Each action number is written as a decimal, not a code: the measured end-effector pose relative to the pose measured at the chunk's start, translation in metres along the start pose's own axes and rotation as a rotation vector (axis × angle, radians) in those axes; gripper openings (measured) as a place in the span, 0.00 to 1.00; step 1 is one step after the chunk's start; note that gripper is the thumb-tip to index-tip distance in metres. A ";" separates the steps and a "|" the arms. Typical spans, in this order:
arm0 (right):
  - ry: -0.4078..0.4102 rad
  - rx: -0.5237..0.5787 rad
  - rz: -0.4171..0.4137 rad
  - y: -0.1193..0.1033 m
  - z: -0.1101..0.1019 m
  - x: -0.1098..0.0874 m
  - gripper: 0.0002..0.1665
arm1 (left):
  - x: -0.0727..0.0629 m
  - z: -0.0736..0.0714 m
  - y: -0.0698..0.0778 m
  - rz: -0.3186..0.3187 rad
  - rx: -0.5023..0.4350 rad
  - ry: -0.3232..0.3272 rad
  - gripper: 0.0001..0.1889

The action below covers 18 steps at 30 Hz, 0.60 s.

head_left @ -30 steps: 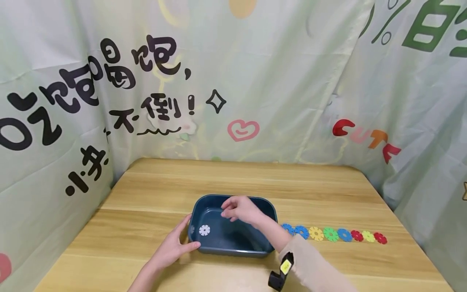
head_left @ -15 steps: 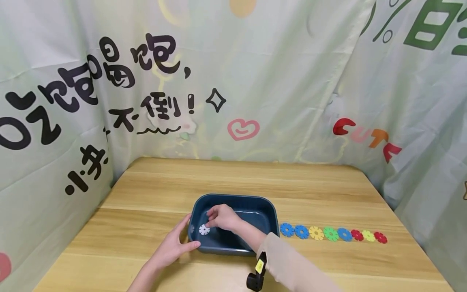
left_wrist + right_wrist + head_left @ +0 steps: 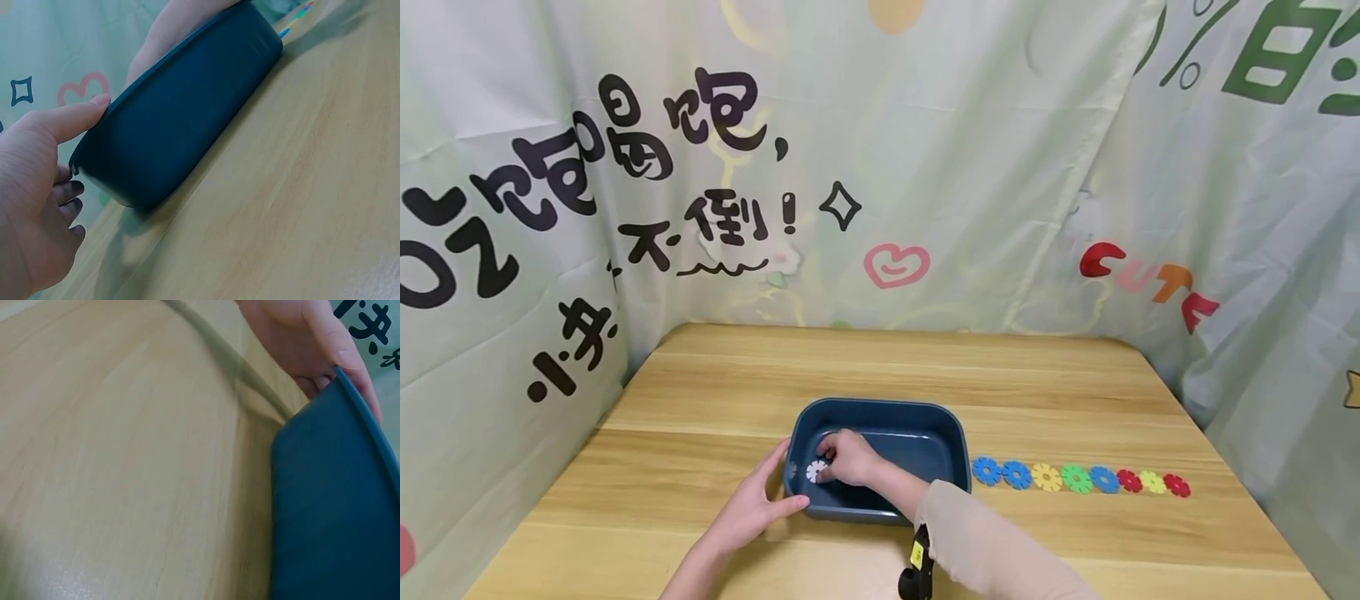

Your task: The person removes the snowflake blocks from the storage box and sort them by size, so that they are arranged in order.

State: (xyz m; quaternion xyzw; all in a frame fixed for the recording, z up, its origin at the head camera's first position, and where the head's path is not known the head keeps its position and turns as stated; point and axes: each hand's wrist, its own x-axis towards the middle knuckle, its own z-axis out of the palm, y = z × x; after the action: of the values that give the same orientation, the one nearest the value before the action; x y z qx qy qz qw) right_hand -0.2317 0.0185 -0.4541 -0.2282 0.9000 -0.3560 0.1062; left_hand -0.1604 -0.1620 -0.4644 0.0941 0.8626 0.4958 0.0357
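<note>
A dark blue plastic basin (image 3: 917, 450) stands on the wooden table. At its left end my left hand (image 3: 752, 508) holds the wall, thumb on the front rim and fingers along the outer side; the left wrist view shows this hand (image 3: 37, 169) with its fingers bent below the rim. Inside the basin, my right hand (image 3: 852, 460) is over the left part of the floor. Its thumb and fingers are at a white notched snowflake disc (image 3: 815, 472), partly covering it. Whether they pinch it cannot be told; the right wrist view shows the left hand (image 3: 300, 337) and basin wall only.
A row of several coloured snowflake discs, among them a green disc (image 3: 1077, 478) and a yellow-orange disc (image 3: 1047, 477), lies right of the basin. A printed curtain (image 3: 970, 167) hangs behind the wooden table (image 3: 700, 375). A black camera (image 3: 916, 571) sits at the right wrist.
My right hand has moved left and down inside the basin, from above its middle to the white disc. My left hand stays at the basin's left end.
</note>
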 end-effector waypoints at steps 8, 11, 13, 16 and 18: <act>0.001 -0.131 -0.061 0.001 0.003 0.000 0.13 | -0.001 0.000 0.001 -0.004 -0.006 -0.003 0.45; -0.004 -0.135 -0.054 0.000 0.003 -0.001 0.13 | -0.001 0.000 0.001 -0.004 -0.009 -0.003 0.45; -0.009 -0.129 -0.051 -0.001 0.003 -0.001 0.14 | -0.001 0.000 0.002 -0.004 -0.007 -0.003 0.45; -0.008 -0.105 -0.052 -0.002 0.001 -0.002 0.15 | -0.001 0.000 0.002 -0.002 -0.009 -0.003 0.45; -0.008 -0.086 -0.050 -0.003 -0.001 -0.002 0.14 | -0.001 -0.001 0.002 0.001 -0.013 -0.003 0.45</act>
State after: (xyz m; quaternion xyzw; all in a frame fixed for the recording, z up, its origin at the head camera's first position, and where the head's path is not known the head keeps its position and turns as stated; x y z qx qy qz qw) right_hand -0.2293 0.0182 -0.4514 -0.2565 0.9081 -0.3184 0.0907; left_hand -0.1591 -0.1617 -0.4620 0.0953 0.8592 0.5014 0.0374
